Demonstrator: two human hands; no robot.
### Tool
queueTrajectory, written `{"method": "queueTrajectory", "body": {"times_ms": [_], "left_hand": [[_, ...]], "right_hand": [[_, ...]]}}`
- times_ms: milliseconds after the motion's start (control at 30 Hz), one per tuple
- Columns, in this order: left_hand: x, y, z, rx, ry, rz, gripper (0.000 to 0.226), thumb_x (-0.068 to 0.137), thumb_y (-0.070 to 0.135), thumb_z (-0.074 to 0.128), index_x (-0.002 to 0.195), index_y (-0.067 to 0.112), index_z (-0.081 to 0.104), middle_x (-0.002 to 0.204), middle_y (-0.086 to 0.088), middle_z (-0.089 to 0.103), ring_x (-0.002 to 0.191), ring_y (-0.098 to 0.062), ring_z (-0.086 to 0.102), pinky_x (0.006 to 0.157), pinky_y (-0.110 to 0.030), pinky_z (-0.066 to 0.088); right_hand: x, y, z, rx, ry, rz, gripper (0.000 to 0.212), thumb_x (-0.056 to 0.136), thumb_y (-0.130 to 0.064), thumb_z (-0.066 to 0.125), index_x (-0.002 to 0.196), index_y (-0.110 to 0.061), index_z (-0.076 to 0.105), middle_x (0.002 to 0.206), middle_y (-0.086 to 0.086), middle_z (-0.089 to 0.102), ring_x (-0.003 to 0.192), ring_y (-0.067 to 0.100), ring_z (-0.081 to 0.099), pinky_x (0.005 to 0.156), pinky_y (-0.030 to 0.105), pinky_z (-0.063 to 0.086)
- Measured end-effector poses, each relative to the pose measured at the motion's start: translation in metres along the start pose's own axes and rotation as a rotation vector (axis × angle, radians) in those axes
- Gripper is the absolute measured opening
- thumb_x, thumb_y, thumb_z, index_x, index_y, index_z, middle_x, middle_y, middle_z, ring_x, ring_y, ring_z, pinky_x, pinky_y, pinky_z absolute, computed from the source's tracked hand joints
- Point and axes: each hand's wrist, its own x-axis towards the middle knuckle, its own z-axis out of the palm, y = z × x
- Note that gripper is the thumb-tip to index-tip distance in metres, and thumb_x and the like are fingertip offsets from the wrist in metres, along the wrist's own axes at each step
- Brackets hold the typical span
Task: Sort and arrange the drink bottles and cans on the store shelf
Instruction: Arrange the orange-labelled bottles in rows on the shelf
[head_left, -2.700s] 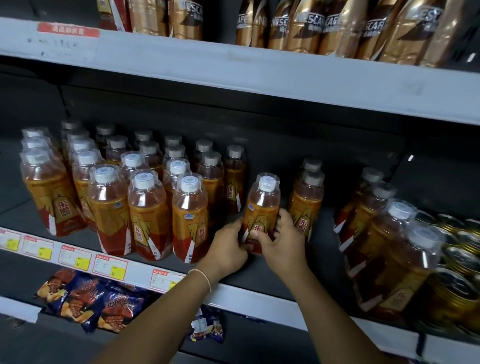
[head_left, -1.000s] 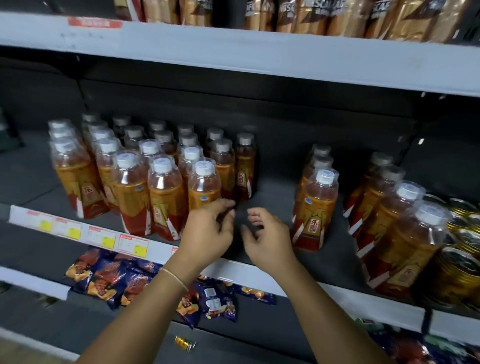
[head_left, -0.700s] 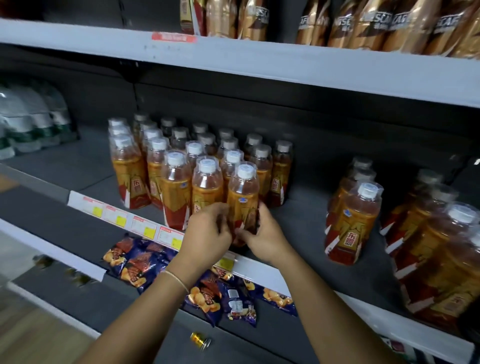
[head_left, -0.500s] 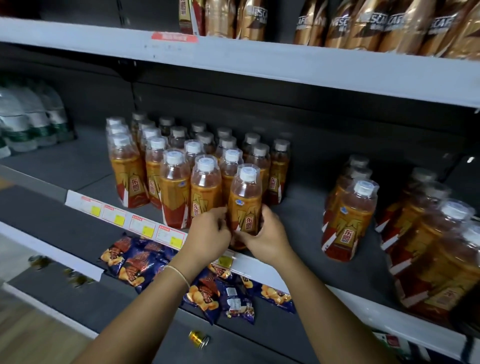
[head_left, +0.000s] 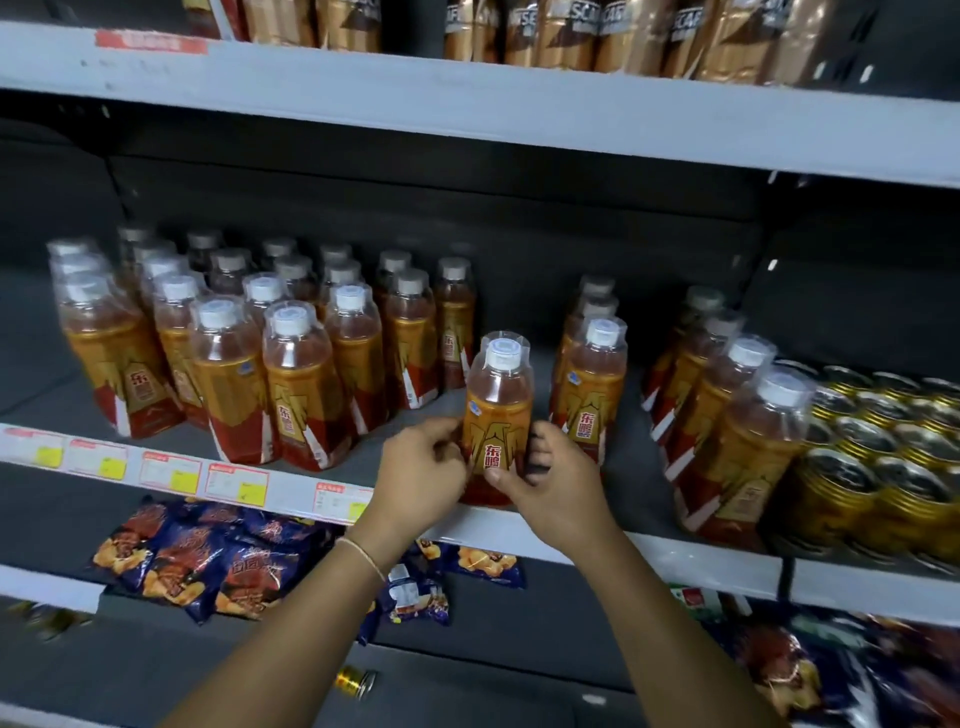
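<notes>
Left hand (head_left: 421, 467) and right hand (head_left: 561, 483) are clamping a bottle (head_left: 498, 395), shifting it three o'clock from the block (head_left: 291, 364); likely starting another row.

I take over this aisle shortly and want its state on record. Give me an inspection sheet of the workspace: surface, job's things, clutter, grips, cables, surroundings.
Surface: grey middle shelf, price tags on its white front rim.
Job's things: orange drink bottle upright at the front edge, between the left bottle block and a short bottle row; right bottle row and gold cans beyond.
Clutter: small can lying on its side on the dark lower surface.
Grips: left hand and right hand both hold the orange drink bottle low on its sides.
Cables: nothing seen.
Surroundings: Nescafe bottles on the shelf above; snack packets on the shelf below.
</notes>
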Motion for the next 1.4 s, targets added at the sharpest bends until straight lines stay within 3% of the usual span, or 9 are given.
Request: {"method": "queueTrajectory", "body": {"times_ms": [167, 367, 700, 867, 967, 1167, 1267, 1400], "left_hand": [[-0.003, 0.014, 0.028, -0.025, -0.038, 0.011, 0.040, 0.083, -0.004, 0.047, 0.104, 0.018, 0.074, 0.093, 0.004, 0.073, 0.090, -0.011, 0.066, 0.084, -0.024, 0.052], [-0.006, 0.026, 0.050, -0.055, -0.065, 0.038, 0.042, 0.083, -0.004, 0.047, 0.106, 0.019, 0.074, 0.096, 0.005, 0.074, 0.090, -0.007, 0.065, 0.078, -0.008, 0.047], [-0.005, 0.033, 0.075, -0.153, -0.087, 0.033, 0.043, 0.085, -0.005, 0.048, 0.109, 0.020, 0.073, 0.091, 0.009, 0.072, 0.080, 0.002, 0.065, 0.070, -0.005, 0.048], [0.002, 0.030, 0.078, -0.110, -0.065, 0.044, 0.038, 0.085, -0.003, 0.050, 0.107, 0.017, 0.074, 0.092, 0.009, 0.071, 0.082, -0.001, 0.065, 0.072, -0.004, 0.047], [0.005, 0.028, 0.079, -0.120, -0.084, 0.046, 0.036, 0.086, -0.002, 0.051, 0.105, 0.017, 0.074, 0.091, 0.010, 0.071, 0.080, 0.008, 0.062, 0.071, -0.002, 0.046], [0.014, 0.016, 0.080, -0.146, -0.096, 0.062, 0.034, 0.088, -0.002, 0.050, 0.104, 0.016, 0.073, 0.091, 0.014, 0.069, 0.085, 0.016, 0.060, 0.071, 0.001, 0.043], [0.025, 0.012, 0.085, -0.171, -0.085, 0.042, 0.030, 0.091, 0.002, 0.050, 0.103, 0.016, 0.073, 0.093, 0.010, 0.071, 0.088, 0.010, 0.063, 0.076, -0.005, 0.046], [0.052, 0.005, 0.096, -0.269, -0.084, -0.036, 0.026, 0.097, 0.015, 0.046, 0.111, 0.013, 0.068, 0.107, -0.002, 0.071, 0.103, -0.017, 0.065, 0.096, -0.038, 0.051]], "right_hand": [[-0.014, 0.009, -0.028, 0.001, 0.048, 0.037, 0.049, 0.078, -0.024, 0.082, 0.120, -0.024, 0.058, 0.109, -0.012, 0.069, 0.098, -0.001, 0.064, 0.085, 0.024, 0.056], [-0.024, 0.018, -0.047, -0.001, 0.105, 0.069, 0.059, 0.077, -0.027, 0.082, 0.129, -0.024, 0.056, 0.117, -0.009, 0.067, 0.104, 0.004, 0.063, 0.090, 0.034, 0.057], [-0.027, 0.030, -0.063, -0.064, 0.195, 0.089, 0.067, 0.067, -0.034, 0.088, 0.125, -0.027, 0.056, 0.117, -0.008, 0.065, 0.102, 0.005, 0.063, 0.088, 0.038, 0.057], [-0.023, 0.035, -0.064, -0.114, 0.208, 0.080, 0.067, 0.070, -0.037, 0.086, 0.128, -0.030, 0.053, 0.118, -0.008, 0.062, 0.106, 0.008, 0.060, 0.091, 0.039, 0.056], [-0.020, 0.037, -0.064, -0.128, 0.200, 0.087, 0.069, 0.072, -0.037, 0.085, 0.132, -0.030, 0.051, 0.122, -0.008, 0.061, 0.111, 0.011, 0.060, 0.094, 0.041, 0.055], [-0.023, 0.041, -0.061, -0.127, 0.221, 0.079, 0.069, 0.073, -0.041, 0.083, 0.132, -0.032, 0.049, 0.123, -0.007, 0.058, 0.107, 0.006, 0.059, 0.091, 0.033, 0.056], [-0.024, 0.041, -0.060, -0.143, 0.219, 0.083, 0.072, 0.072, -0.043, 0.082, 0.134, -0.033, 0.047, 0.125, -0.008, 0.056, 0.109, 0.008, 0.059, 0.093, 0.035, 0.055], [-0.024, 0.039, -0.063, -0.192, 0.231, 0.103, 0.075, 0.071, -0.045, 0.083, 0.135, -0.032, 0.047, 0.121, -0.009, 0.053, 0.099, 0.005, 0.059, 0.086, 0.028, 0.055]]}}
